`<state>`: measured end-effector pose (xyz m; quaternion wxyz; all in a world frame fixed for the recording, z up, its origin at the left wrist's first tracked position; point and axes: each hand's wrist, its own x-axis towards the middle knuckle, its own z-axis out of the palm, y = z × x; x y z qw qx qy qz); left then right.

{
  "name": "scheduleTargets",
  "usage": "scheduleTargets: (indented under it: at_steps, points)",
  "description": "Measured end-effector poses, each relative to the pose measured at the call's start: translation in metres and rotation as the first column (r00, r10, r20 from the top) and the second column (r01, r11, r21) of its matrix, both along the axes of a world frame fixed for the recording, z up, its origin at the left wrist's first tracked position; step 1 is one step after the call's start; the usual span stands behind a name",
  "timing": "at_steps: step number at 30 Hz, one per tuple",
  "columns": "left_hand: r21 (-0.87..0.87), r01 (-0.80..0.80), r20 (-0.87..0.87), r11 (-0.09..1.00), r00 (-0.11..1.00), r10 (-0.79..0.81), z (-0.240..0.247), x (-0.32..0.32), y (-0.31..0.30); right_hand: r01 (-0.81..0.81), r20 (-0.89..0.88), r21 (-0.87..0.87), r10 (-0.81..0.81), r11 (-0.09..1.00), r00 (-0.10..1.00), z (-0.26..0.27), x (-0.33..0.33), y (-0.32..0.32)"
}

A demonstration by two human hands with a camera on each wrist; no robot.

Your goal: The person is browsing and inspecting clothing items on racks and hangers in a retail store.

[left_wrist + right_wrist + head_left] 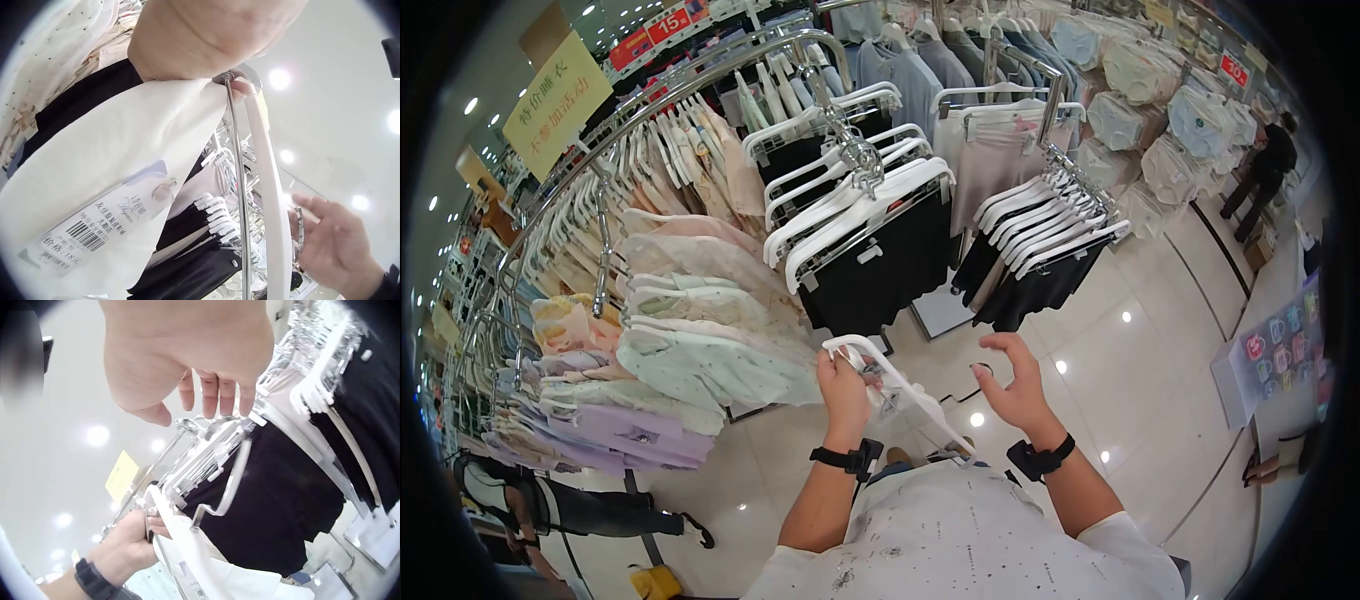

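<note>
My left hand grips one end of a white hanger in front of my body. A white garment hangs along the hanger, with a printed price tag on it. Beside the hanger's white bar runs a thin metal rod. To the right of the hanger, my right hand is raised with its thumb and fingers spread apart and nothing between them. In the right wrist view, black shorts on a rack appear beyond its fingertips.
Ahead, black bottoms hang from a chrome rack. More dark bottoms hang to the right of these. Pastel pyjamas fill the left side. A display box stands at right; a person is at lower left.
</note>
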<state>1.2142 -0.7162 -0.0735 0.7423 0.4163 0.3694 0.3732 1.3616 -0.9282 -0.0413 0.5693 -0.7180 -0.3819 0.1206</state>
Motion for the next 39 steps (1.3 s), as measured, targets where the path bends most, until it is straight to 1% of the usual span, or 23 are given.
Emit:
scheduleTargets:
  at_steps: [1,2,3,4,6,7,8,9,11,13,15,16,19,21,22,24,25,27,29,32,34,36,39]
  points:
    - [0.028,0.018,-0.006,0.999,1.0,-0.017,0.0,0.003,-0.004,-0.042,0.176,0.031,0.036,0.999,0.984,0.012,-0.003,0.005]
    - [0.026,0.014,-0.008,1.0,1.0,-0.013,0.0,0.006,-0.008,-0.088,0.348,0.057,0.063,0.995,0.935,0.022,-0.008,0.011]
    - [0.048,0.043,-0.022,0.998,0.999,-0.042,-0.001,0.009,-0.012,-0.154,0.329,0.056,0.127,0.987,0.936,0.029,-0.014,0.02]
    - [0.071,0.072,-0.035,0.995,0.997,-0.07,0.0,0.013,-0.015,-0.155,0.328,0.055,0.129,0.986,0.936,0.031,-0.019,0.032]
    - [0.075,0.087,-0.03,0.993,0.996,-0.085,0.003,0.017,-0.026,-0.218,0.21,-0.006,0.214,0.976,0.954,0.033,-0.026,0.049]
    - [0.174,0.103,-0.031,0.979,0.995,-0.099,0.001,0.019,-0.03,-0.221,0.21,-0.004,0.217,0.975,0.953,0.029,-0.024,0.05]
    - [0.272,0.115,-0.031,0.955,0.993,-0.111,-0.001,0.021,-0.033,-0.31,-0.043,-0.073,0.308,0.948,0.95,0.024,-0.022,0.052]
    - [0.305,0.096,0.004,0.948,0.995,-0.103,-0.002,0.023,-0.037,-0.412,-0.298,-0.117,0.364,0.904,0.883,0.021,-0.02,0.054]
    - [0.298,0.116,0.01,0.948,0.992,-0.125,0.008,0.022,-0.041,-0.432,-0.299,-0.082,0.391,0.898,0.87,0.014,-0.018,0.051]
    - [0.285,0.147,0.014,0.947,0.987,-0.158,0.007,0.023,-0.044,-0.442,-0.305,-0.052,0.407,0.896,0.861,0.014,-0.016,0.045]
    - [0.277,0.151,0.04,0.949,0.985,-0.169,0.0,0.026,-0.041,-0.369,-0.309,-0.089,0.326,0.925,0.893,0.024,-0.012,0.042]
    - [0.278,0.15,0.04,0.949,0.985,-0.167,0.003,0.024,-0.038,-0.37,-0.309,-0.088,0.328,0.925,0.893,0.023,-0.006,0.04]
    - [0.277,0.206,-0.028,0.939,0.978,-0.207,0.012,0.008,-0.024,-0.301,-0.294,-0.083,0.266,0.95,0.918,0.024,0.013,0.028]
    - [0.291,0.348,-0.191,0.891,0.934,-0.303,0.014,-0.005,-0.012,-0.289,-0.28,-0.051,0.264,0.956,0.923,0.021,0.023,0.024]
    - [0.288,0.351,-0.193,0.891,0.933,-0.305,0.014,-0.008,-0.01,-0.277,-0.262,-0.016,0.263,0.961,0.929,0.02,0.026,0.023]
    - [0.323,0.44,-0.158,0.838,0.898,-0.411,0.013,-0.01,-0.007,-0.277,-0.249,-0.033,0.26,0.96,0.933,0.021,0.029,0.022]
    - [0.321,0.443,-0.161,0.837,0.897,-0.413,0.016,-0.012,-0.006,-0.289,-0.236,0.008,0.283,0.957,0.93,0.019,0.029,0.022]
    - [0.353,0.547,-0.187,0.759,0.836,-0.516,0.027,-0.013,-0.005,-0.3,-0.224,0.052,0.304,0.952,0.926,0.02,0.027,0.024]
    - [0.326,0.559,-0.205,0.763,0.829,-0.52,0.031,-0.012,-0.006,-0.334,-0.214,0.018,0.329,0.943,0.92,0.026,0.025,0.023]
    - [0.292,0.559,-0.218,0.776,0.829,-0.515,0.036,-0.011,-0.009,-0.337,-0.231,0.053,0.34,0.94,0.912,0.027,0.022,0.027]
    - [0.286,0.551,-0.211,0.784,0.834,-0.509,0.036,-0.01,-0.01,-0.325,-0.207,0.028,0.324,0.945,0.923,0.027,0.021,0.028]
    - [0.291,0.533,-0.307,0.795,0.839,-0.45,0.034,-0.011,-0.009,-0.313,-0.182,0.003,0.309,0.95,0.933,0.028,0.021,0.03]
    - [0.292,0.464,-0.247,0.836,0.881,-0.402,0.037,-0.007,-0.016,-0.288,-0.14,-0.059,0.278,0.956,0.95,0.029,0.02,0.031]
